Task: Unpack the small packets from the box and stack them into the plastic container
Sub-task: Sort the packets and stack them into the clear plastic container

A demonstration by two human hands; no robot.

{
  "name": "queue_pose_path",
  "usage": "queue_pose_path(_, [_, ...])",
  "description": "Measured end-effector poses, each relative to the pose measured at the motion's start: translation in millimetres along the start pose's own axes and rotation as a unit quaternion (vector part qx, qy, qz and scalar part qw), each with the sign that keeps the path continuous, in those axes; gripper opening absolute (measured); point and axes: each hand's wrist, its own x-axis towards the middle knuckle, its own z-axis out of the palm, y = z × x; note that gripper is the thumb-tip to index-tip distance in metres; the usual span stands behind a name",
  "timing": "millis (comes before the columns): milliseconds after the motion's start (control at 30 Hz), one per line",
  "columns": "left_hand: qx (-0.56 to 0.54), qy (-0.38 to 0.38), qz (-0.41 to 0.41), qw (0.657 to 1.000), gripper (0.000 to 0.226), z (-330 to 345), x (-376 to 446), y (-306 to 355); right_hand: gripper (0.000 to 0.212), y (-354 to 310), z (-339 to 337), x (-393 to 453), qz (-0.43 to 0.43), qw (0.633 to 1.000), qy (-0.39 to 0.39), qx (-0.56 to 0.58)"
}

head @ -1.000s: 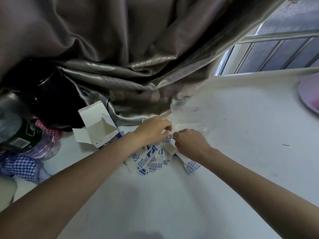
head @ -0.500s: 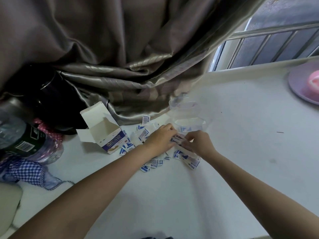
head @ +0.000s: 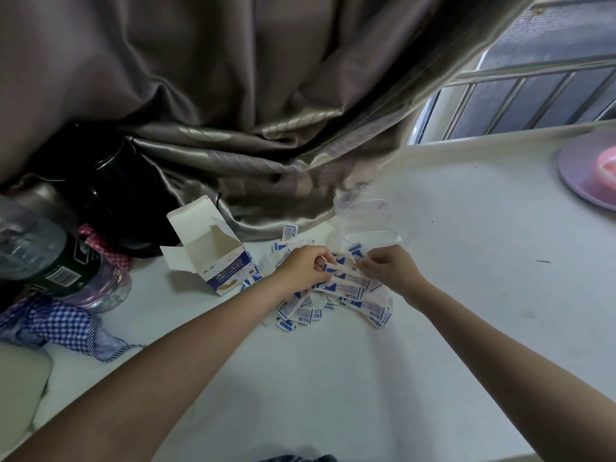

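A pile of small white-and-blue packets [head: 301, 311] lies scattered on the white table [head: 333, 378]. The opened cardboard box [head: 213, 258] stands to the left of the pile, flaps up. A clear plastic container [head: 366, 236] sits just beyond my hands, its lid [head: 356, 201] lying behind it. My left hand [head: 305, 265] and my right hand [head: 388, 268] meet over the pile, each pinching an end of a small bundle of packets [head: 341, 271] held between them.
A grey curtain [head: 266, 111] hangs down onto the table behind the box. A plastic bottle [head: 50, 258], a dark kettle [head: 110, 181] and checked cloth [head: 60, 325] crowd the left side. A purple plate [head: 586, 175] sits at the far right by the window.
The view has shifted slightly, and both hands have moved a little toward me from the container's edge. They now hold a bundle of packets between them over the pile.
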Motion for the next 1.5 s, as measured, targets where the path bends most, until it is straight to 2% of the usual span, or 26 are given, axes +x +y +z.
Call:
queue_pose_path(100, [0.013, 0.002, -0.019, 1.000, 0.022, -1.8, -1.9, -8.5, 0.022, -1.6, -5.4, 2.9, -0.008, 1.000, 0.013, -0.021])
queue_pose_path(167, [0.017, 0.002, -0.027, 1.000, 0.024, -1.9, -1.6, -11.8, 0.015, -7.0, -9.5, 1.7, -0.042, 0.998, -0.005, -0.053])
queue_pose_path(267, [0.043, -0.007, -0.015, 0.999, 0.028, -0.8, -2.0, -7.8, 0.023, -17.0, -0.3, -0.9, -0.113, 0.977, -0.083, -0.159])
queue_pose_path(333, [0.068, -0.017, 0.004, 0.998, 0.031, 1.9, -3.1, -0.8, 0.023, -21.8, 13.0, -1.9, -0.144, 0.959, -0.102, -0.220])
queue_pose_path(400, [0.115, -0.020, 0.016, 0.993, 0.027, 2.5, -4.5, 4.6, 0.019, -25.5, 20.8, -2.6, -0.152, 0.959, -0.078, -0.225])
queue_pose_path(467, [0.156, -0.022, 0.018, 0.987, 0.006, 0.3, -6.2, 4.9, 0.016, -27.6, 20.6, -2.5, -0.137, 0.968, -0.032, -0.206])
queue_pose_path(500, [0.164, -0.025, 0.017, 0.986, 0.003, -1.3, -6.5, 3.0, 0.017, -27.5, 18.7, -2.2, -0.128, 0.972, -0.013, -0.196])
queue_pose_path(633, [0.189, -0.062, 0.005, 0.980, 0.021, -3.7, -9.1, -4.5, 0.021, -20.3, 5.3, 2.0, -0.090, 0.978, 0.022, -0.186])
queue_pose_path(733, [0.190, -0.077, -0.010, 0.979, 0.019, -2.4, -8.6, -11.7, 0.014, -16.3, -4.2, -1.8, -0.096, 0.976, -0.021, -0.193])
queue_pose_path(833, [0.172, -0.076, -0.024, 0.982, 0.034, -2.2, -6.9, -12.9, 0.022, -15.8, 0.8, -6.7, -0.137, 0.958, -0.087, -0.237])
queue_pose_path(933, [0.170, -0.080, -0.009, 0.982, 0.037, -1.7, -6.0, -3.6, 0.023, -19.4, 12.6, -8.7, -0.188, 0.941, -0.106, -0.262])
queue_pose_path(1067, [0.094, -0.065, -0.019, 0.993, 0.037, -0.3, -5.0, 3.8, 0.019, -27.9, 15.9, -12.3, -0.148, 0.962, -0.110, -0.201])
queue_pose_path(1200, [-0.072, -0.079, -0.046, 0.993, 0.031, -2.4, -9.6, 2.9, 0.002, -20.5, 7.3, -12.6, -0.074, 0.983, -0.078, -0.148])
queue_pose_path(1300, [-0.069, -0.071, -0.062, 0.993, 0.015, -2.5, -8.9, 0.3, 0.010, -10.9, 3.1, -12.2, -0.041, 0.987, -0.059, -0.143])
queue_pose_path(1367, [-0.054, -0.052, -0.079, 0.994, 0.016, -2.7, -7.5, -3.6, 0.004, -5.5, -1.2, -11.7, -0.019, 0.990, -0.040, -0.133])
queue_pose_path(1500, [-0.059, -0.022, -0.094, 0.994, 0.016, -2.6, -7.3, -6.8, 0.035, -4.8, -8.7, -16.2, 0.034, 0.996, -0.055, 0.063])
